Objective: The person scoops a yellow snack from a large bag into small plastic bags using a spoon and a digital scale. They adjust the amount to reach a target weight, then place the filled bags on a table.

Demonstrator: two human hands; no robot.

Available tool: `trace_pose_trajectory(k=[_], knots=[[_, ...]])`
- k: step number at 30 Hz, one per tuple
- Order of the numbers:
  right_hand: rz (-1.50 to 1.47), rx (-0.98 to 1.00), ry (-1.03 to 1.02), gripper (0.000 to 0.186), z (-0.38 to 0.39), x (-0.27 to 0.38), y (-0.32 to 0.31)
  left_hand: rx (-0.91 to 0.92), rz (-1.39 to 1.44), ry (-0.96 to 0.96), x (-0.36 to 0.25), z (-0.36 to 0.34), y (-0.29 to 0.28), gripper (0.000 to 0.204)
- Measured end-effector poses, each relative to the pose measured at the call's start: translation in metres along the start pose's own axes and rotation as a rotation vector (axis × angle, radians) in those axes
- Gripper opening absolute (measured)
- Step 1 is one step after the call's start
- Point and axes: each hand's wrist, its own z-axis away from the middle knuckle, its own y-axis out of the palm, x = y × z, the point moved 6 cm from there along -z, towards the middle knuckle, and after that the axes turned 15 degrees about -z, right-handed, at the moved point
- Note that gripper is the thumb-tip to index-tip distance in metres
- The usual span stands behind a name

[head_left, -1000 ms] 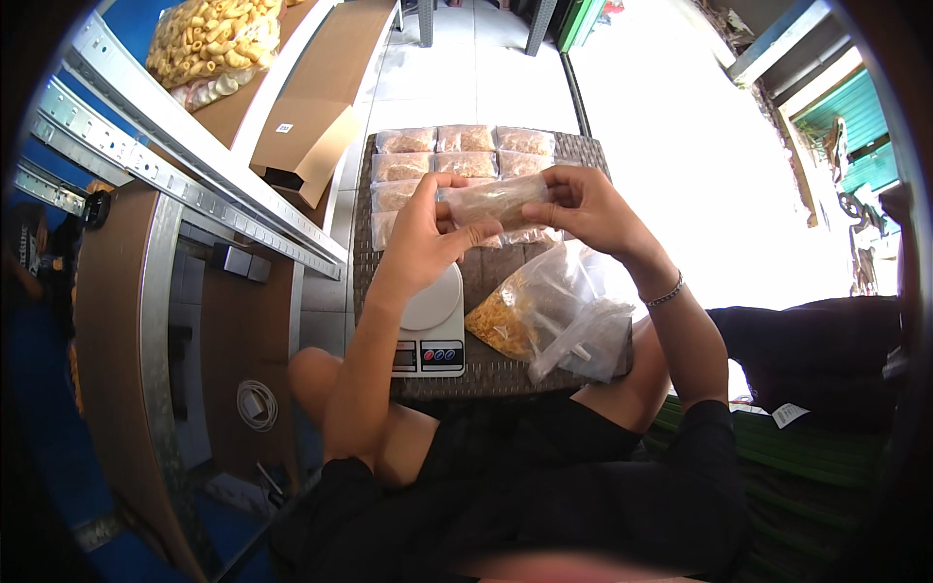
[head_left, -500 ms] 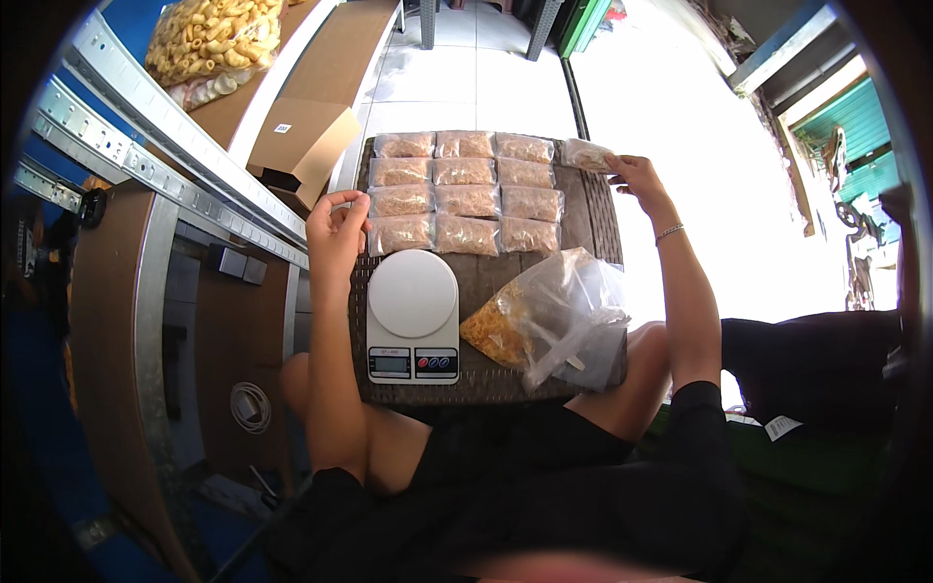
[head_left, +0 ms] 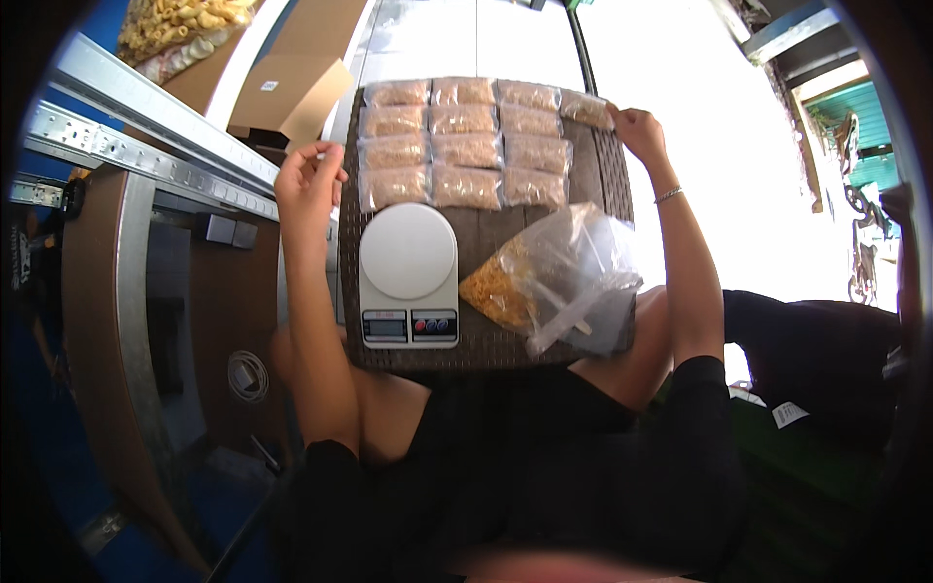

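My right hand [head_left: 639,136] is closed on the outer end of a small clear packet [head_left: 585,110] of light brown flakes or crumbs. That packet lies at the far right, beside the back row of similar packets [head_left: 465,149] laid flat in neat rows on the dark woven-look table [head_left: 595,175]. My left hand [head_left: 313,178] hovers at the table's left edge, fingers curled against the thumb, with nothing visible in it. Closer to me are a white kitchen scale [head_left: 408,255] with a bare platform and, to its right, a large clear bag [head_left: 544,277] partly filled with orange-brown crumbs.
To the left stand metal shelf rails [head_left: 155,146], an open cardboard box [head_left: 292,97] and a large bag of tube-shaped snacks [head_left: 185,27]. A coiled white cable [head_left: 249,377] hangs lower down. My legs [head_left: 627,360] are against the table's near side.
My right hand has brought the packet down and left, from above the table's far right corner to beside the back row. The whole view has shifted; my left hand stays beside the packets.
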Motion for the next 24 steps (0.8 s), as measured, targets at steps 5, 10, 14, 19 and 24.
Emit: trace_pose_trajectory(k=[5, 10, 14, 19, 24], knots=[[-0.169, -0.024, -0.138, 0.04, 0.035, -0.005, -0.021, -0.008, -0.013, 0.014, 0.0, -0.001, -0.006, 0.018], [-0.47, -0.016, 0.115, 0.051, 0.094, -0.052, -0.047, -0.033, 0.019, 0.018, -0.004, 0.002, -0.015, 0.02], [-0.527, -0.092, 0.173, 0.049, 0.146, -0.087, -0.068, -0.043, 0.03, 0.013, -0.006, 0.005, -0.018, 0.019], [-0.528, -0.133, 0.236, 0.042, 0.186, -0.124, -0.079, -0.035, 0.041, -0.017, -0.004, 0.008, -0.015, 0.018], [-0.521, -0.151, 0.247, 0.04, 0.209, -0.132, -0.083, -0.013, 0.038, -0.002, -0.001, 0.011, -0.012, 0.017]])
